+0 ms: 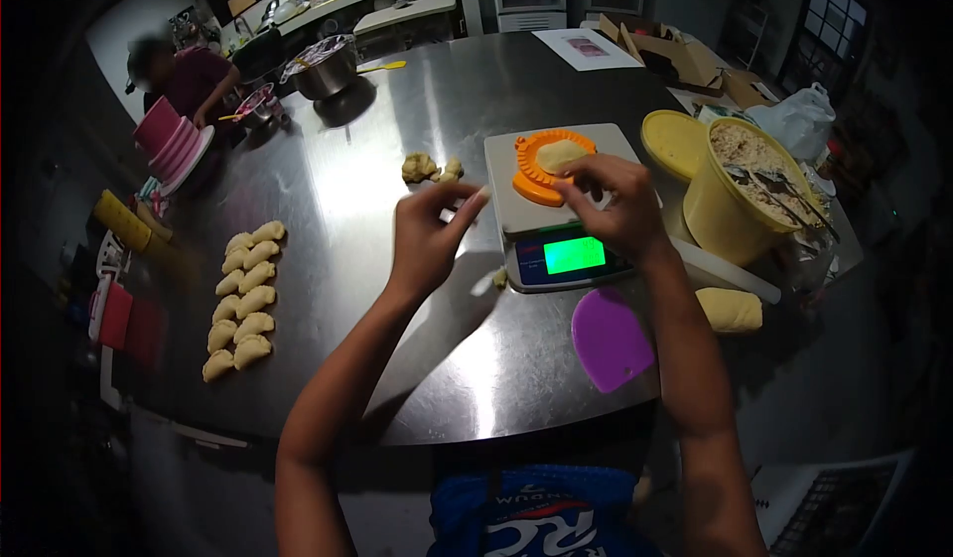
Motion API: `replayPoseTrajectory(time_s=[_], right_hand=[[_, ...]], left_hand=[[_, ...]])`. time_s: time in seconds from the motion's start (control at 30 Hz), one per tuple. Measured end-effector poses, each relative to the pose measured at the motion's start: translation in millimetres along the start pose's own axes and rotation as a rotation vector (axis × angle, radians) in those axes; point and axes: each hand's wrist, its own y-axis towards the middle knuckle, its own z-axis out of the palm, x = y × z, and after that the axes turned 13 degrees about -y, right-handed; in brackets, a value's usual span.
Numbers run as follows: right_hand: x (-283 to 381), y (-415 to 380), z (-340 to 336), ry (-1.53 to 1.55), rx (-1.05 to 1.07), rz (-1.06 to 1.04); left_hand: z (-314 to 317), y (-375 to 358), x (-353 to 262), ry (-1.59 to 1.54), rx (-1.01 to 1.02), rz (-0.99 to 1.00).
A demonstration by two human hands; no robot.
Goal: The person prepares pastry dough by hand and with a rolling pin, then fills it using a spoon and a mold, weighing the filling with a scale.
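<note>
An orange dumpling mould lies open on a digital kitchen scale, its round toothed half holding a pale disc of dough. My right hand reaches over the scale from the right, thumb and forefinger closed at the near edge of that dough. Left of the scale, my left hand is raised above the table, fingers curled and thumb against the forefinger; what it pinches, if anything, is too small to make out. Behind it sit lumps of dough. The scale's display glows green.
Crimped dumplings stand in two rows at left. To the right are a yellow tub of filling, its lid, a dough roll and a purple scraper. A metal bowl stands behind; another person works at far left.
</note>
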Motion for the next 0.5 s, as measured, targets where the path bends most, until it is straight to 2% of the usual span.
replayPoseTrajectory(time_s=[0.07, 0.13, 0.17, 0.23, 0.3, 0.4, 0.47, 0.5], right_hand=[[-5, 2, -3, 0.007, -0.082, 0.122], [-21, -2, -8, -0.045, -0.137, 0.125], [-27, -4, -13, -0.032, -0.149, 0.194], [-38, -8, -19, -0.046, -0.174, 0.305], [-40, -8, -20, -0.065, -0.191, 0.311], [-36, -8, -16, -0.039, -0.198, 0.306], [-33, -7, -15, -0.019, -0.148, 0.244], [-31, -6, -16, -0.054, -0.15, 0.224]], left_hand=[[18, 36, -3, 0.238, 0.008, 0.152], [37, 62, 7, 0.383, 0.004, 0.211], [43, 70, 10, 0.447, 0.034, 0.158], [51, 74, 19, 0.436, 0.06, 0.2], [53, 65, 20, 0.344, 0.041, 0.297], [32, 28, 11, 0.403, 0.056, 0.251], [16, -4, 16, 0.426, 0.164, 0.089], [11, -16, 15, 0.45, 0.251, 0.072]])
